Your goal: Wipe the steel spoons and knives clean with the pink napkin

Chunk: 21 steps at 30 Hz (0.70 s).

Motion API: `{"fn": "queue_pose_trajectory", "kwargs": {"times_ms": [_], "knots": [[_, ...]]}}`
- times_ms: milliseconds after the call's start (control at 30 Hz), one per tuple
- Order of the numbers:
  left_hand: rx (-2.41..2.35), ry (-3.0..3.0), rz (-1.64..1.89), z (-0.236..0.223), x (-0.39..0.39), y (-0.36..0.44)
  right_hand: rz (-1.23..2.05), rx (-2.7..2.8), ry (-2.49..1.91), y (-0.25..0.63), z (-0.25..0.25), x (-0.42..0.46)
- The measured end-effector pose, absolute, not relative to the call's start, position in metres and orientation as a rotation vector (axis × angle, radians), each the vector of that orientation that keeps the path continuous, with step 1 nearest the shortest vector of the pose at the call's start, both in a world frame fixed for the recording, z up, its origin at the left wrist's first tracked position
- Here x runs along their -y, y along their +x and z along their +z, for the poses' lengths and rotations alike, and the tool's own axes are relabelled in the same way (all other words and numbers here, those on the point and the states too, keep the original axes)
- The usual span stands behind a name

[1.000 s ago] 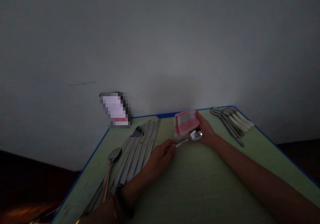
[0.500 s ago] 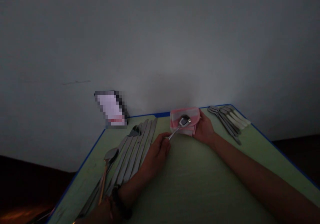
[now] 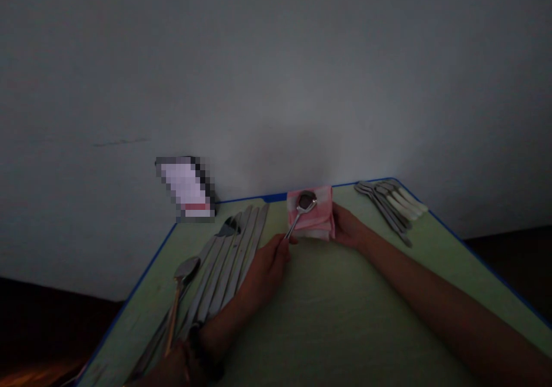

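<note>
My left hand (image 3: 271,263) is closed around the handle of a metal spoon (image 3: 306,201), bowl end pointing up and away from me. Behind the bowl is a folded pink-and-white checked cloth (image 3: 321,217), held up by my right hand (image 3: 347,226); its fingers are mostly hidden behind the cloth. The spoon's bowl lies in front of the cloth, and whether the two touch I cannot tell. Left of my left hand, several table knives (image 3: 228,266) lie side by side, with a larger spoon (image 3: 188,268) beside them.
Several spoons (image 3: 383,206) and white-handled cutlery pieces (image 3: 405,203) lie at the table's far right corner. A blurred-out phone-like device (image 3: 185,186) leans on the wall at the far left. The green table (image 3: 345,318) has a blue edge against the grey wall (image 3: 276,76).
The cloth has turned to face me more squarely, its rounded edge now a straighter fold. The spoon has tilted more upright. The whole view has shifted slightly.
</note>
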<state>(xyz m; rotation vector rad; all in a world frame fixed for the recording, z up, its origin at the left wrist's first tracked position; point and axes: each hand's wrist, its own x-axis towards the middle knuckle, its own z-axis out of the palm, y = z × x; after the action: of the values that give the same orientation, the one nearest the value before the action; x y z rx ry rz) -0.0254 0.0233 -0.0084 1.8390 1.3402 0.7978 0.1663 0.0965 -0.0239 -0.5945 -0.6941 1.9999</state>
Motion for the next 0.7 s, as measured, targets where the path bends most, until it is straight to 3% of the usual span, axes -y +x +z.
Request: {"fn": "queue_pose_trajectory", "kwargs": {"times_ms": [400,700], "knots": [[-1.413,2.046,0.626,-0.0072,-0.0245,-0.0236,1.894,0.794,-0.628,0.163,-0.0196,-0.0962],[-1.36,2.159,0.49,-0.0081,-0.0199,-0.0238,1.424,1.258,-0.814,0.1638,-0.0241,-0.0928]]}}
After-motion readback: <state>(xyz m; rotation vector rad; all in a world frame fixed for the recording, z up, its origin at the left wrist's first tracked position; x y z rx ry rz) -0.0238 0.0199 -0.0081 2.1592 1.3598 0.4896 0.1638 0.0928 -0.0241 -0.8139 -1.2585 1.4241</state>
